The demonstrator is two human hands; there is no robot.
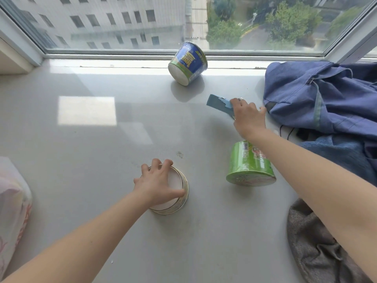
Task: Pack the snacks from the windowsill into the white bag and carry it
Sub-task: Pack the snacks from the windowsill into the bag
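Your left hand [157,180] has its grip closed round the upturned white cup [177,193], left of the green cup [250,164]. Your right hand [248,117] grasps a flat blue packet [218,104] just beyond the green cup. The blue cup [188,62] lies tipped farther beyond. The white bag [12,201] sits far left. By my judgement all four snacks remain unpacked, and carrying hasn't begun.

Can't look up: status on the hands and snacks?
Left hand grips upturned white paper cup. Right hand holds flat blue packet. Green cup, blue cup on sill.
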